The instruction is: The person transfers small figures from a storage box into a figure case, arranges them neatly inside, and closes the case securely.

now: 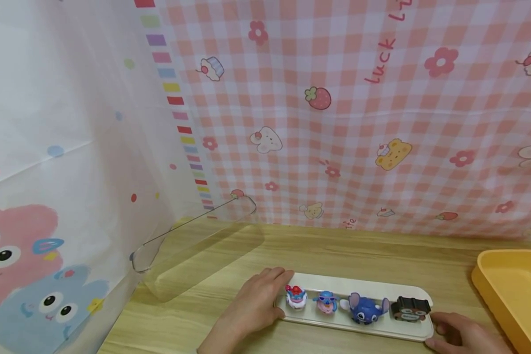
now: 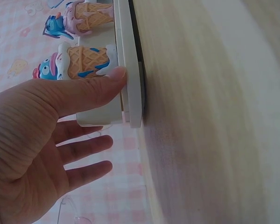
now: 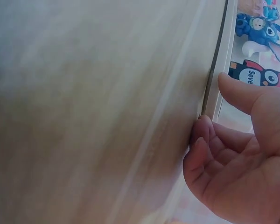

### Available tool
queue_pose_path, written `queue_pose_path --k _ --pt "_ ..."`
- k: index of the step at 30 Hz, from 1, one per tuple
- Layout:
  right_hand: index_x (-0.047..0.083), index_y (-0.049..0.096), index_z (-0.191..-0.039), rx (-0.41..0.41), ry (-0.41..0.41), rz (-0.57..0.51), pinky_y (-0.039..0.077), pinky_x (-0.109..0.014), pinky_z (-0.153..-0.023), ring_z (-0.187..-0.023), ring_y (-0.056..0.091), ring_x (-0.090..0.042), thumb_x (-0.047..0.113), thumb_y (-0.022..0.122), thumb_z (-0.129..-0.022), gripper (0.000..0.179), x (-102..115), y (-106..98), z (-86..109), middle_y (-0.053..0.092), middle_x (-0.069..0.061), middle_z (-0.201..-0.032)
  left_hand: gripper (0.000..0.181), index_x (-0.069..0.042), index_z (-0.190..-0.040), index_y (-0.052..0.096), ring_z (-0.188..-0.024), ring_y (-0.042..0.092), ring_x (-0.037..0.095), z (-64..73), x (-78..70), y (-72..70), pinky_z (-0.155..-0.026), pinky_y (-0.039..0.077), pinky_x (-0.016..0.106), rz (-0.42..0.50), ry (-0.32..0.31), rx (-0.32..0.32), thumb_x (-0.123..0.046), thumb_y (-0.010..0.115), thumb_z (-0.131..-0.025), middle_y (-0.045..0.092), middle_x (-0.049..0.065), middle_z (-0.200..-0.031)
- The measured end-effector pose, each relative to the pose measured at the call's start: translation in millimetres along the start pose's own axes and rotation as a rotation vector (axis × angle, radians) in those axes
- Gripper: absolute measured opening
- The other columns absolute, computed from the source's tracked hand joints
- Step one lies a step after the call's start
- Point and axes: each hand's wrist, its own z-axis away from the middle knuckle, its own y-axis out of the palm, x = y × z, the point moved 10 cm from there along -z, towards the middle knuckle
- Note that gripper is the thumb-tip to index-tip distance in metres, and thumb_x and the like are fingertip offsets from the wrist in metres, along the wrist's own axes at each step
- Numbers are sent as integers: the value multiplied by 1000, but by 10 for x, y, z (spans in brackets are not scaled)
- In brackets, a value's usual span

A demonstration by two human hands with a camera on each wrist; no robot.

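A long white tray (image 1: 345, 326) with rounded ends lies on the wooden table, small figures lined up on it. From left to right stand a blue-and-white ice cream cone figure (image 1: 296, 298), a pink ice cream cone figure with a blue character (image 1: 326, 302), a big-eared blue figure (image 1: 365, 309) and a dark owl figure (image 1: 410, 309). My left hand (image 1: 256, 302) grips the tray's left end, its thumb (image 2: 98, 91) along the front edge and other fingers spread behind. At the right end my right hand (image 1: 462, 334) holds the corner, thumb at the rim and fingers curled low beside it.
A clear plastic cover (image 1: 203, 260) with a dark-lined edge lies on the table at the left. At the right stands a yellow bin (image 1: 491, 275). Behind the table hangs a pink checked cloth (image 1: 292, 162), and a white printed cloth (image 1: 71, 147) covers the left side.
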Motion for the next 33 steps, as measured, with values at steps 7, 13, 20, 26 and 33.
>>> queue_pose_path --k 7,13,20,26,33 --pt "-12 61 -132 32 45 15 53 -27 -77 -98 62 -19 42 84 -88 74 26 1 -23 71 -9 -115 84 -13 -150 56 -132 56 22 12 4 -6 -108 52 43 -4 1 2 -21 96 -76 60 3 -144" --pt "-19 55 -132 35 25 -104 52 -22 -66 -81 56 -8 28 84 -90 69 97 15 -16 70 -7 -111 84 -13 -150 56 -132 56 21 12 1 -11 -108 52 42 -3 -2 4 -21 96 -76 60 3 -144" --pt "-22 53 -132 36 41 -124 50 -22 -65 -78 55 -9 25 83 -91 69 129 20 -6 67 -2 -107 84 -12 -149 56 -131 57 22 9 -3 -24 -107 52 42 -10 2 -3 -21 96 -76 60 3 -143" --pt "-22 54 -132 24 17 -125 50 -22 -64 -77 54 -5 24 83 -91 67 139 15 -12 66 0 -104 84 -12 -150 56 -131 57 22 12 3 -34 -108 52 43 -9 3 0 -21 95 -76 60 3 -144" --pt "-22 55 -131 18 -11 -120 50 -21 -64 -76 53 -1 23 82 -92 66 104 15 -8 66 -1 -104 88 -14 -153 53 -133 55 22 12 7 7 -108 51 43 -35 27 14 -27 95 -77 58 4 -146"
